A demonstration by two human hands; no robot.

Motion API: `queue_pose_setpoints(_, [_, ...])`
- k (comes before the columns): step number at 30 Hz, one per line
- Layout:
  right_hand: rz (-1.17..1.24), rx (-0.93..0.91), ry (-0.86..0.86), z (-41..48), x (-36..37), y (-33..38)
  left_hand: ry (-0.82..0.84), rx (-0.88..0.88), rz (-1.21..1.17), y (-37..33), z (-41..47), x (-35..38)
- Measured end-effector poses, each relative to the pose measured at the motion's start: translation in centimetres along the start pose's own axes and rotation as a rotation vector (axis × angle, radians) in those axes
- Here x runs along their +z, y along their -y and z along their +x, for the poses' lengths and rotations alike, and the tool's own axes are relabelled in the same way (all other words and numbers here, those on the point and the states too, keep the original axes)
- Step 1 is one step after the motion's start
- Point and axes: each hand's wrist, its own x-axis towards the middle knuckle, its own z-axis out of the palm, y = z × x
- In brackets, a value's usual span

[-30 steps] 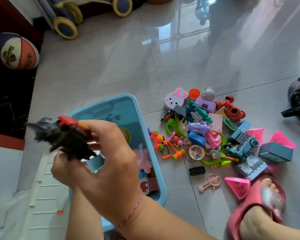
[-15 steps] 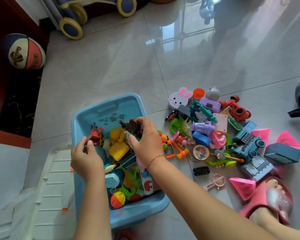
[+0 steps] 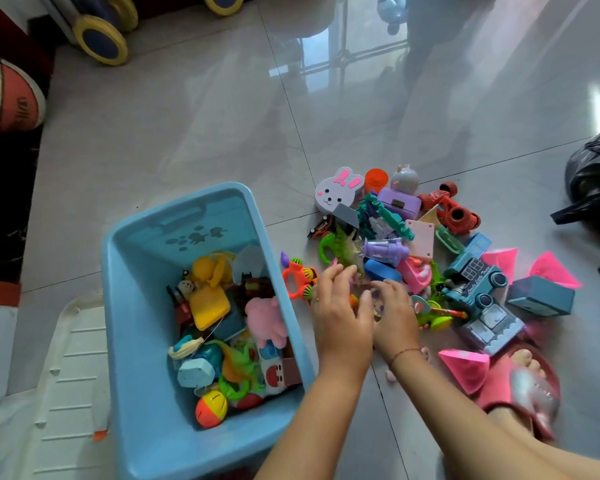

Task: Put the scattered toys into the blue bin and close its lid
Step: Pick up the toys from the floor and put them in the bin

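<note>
Both hands (image 3: 368,313) on scattered toys (image 3: 413,244), blue bin (image 3: 136,306) left.

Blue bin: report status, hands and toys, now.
Both hands, left and right, down in the floor pile, grip unclear. Blue bin open, part filled. White lid off, lying beside it. Many toys left out.

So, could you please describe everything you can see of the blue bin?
The blue bin is a rectangular tub of smooth, light blue plastic with a rounded rim and paw prints on its far inner wall. It stands open on the tiled floor, left of the toy pile, partly filled with mixed toys. Its white lid lies off, against its left side. Neither hand touches it.
</note>
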Motion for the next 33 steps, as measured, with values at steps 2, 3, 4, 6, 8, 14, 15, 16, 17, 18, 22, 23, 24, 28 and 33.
queue_pose_setpoints(2, [-0.085, 0.011, 0.062, 0.8, 0.0, -2.1, 0.14, -0.174, 0.052, 1.2, -0.2, 3.2])
queue_pose_setpoints(3, [-0.141, 0.006, 0.093, 1.3, 0.1, -2.9, 0.198, -0.295, 0.102, 2.1, -0.1, 4.6])
queue_pose_setpoints(4, [-0.193, 0.002, 0.123, 1.7, 0.2, -3.6, 0.252, -0.414, 0.155, 3.3, 0.1, 5.8])
queue_pose_setpoints(6, [-0.263, 0.02, 0.168, 2.4, 0.5, -4.5, 0.336, -0.575, 0.245, 5.1, 0.3, 7.3])
queue_pose_setpoints(8, [-0.293, 0.046, 0.181, 2.9, 0.9, -5.1, 0.375, -0.619, 0.304, 6.4, 0.5, 8.3])
queue_pose_setpoints(14, [-0.309, 0.026, 0.111, 3.5, 2.1, -6.4, 0.4, -0.55, 0.442, 8.9, 1.2, 9.2])
queue_pose_setpoints(15, [-0.315, 0.019, 0.103, 3.5, 2.2, -6.4, 0.389, -0.54, 0.445, 9.1, 1.2, 9.3])
queue_pose_setpoints(16, [-0.317, 0.017, 0.099, 3.5, 2.3, -6.5, 0.377, -0.537, 0.442, 9.3, 1.2, 9.3])
queue_pose_setpoints(17, [-0.313, 0.017, 0.097, 3.5, 2.3, -6.5, 0.367, -0.539, 0.436, 9.4, 1.2, 9.4])
queue_pose_setpoints(18, [-0.305, 0.018, 0.093, 3.6, 2.3, -6.5, 0.354, -0.542, 0.433, 9.5, 1.1, 9.4])
queue_pose_setpoints(22, [-0.262, 0.021, 0.1, 3.4, 1.6, -6.5, 0.318, -0.575, 0.381, 9.5, 1.0, 9.5])
queue_pose_setpoints(23, [-0.246, 0.025, 0.102, 3.4, 1.4, -6.4, 0.32, -0.589, 0.357, 9.4, 1.0, 9.5])
queue_pose_setpoints(24, [-0.221, 0.031, 0.104, 3.2, 1.2, -6.3, 0.32, -0.605, 0.329, 9.2, 1.1, 9.4])
queue_pose_setpoints(28, [-0.006, 0.081, 0.076, 2.8, -0.2, -4.9, 0.248, -0.605, 0.195, 7.2, 1.6, 8.5])
queue_pose_setpoints(33, [0.483, 0.152, 0.022, 3.1, -4.5, -1.0, 0.112, -0.418, 0.007, 3.4, 1.1, 4.4])
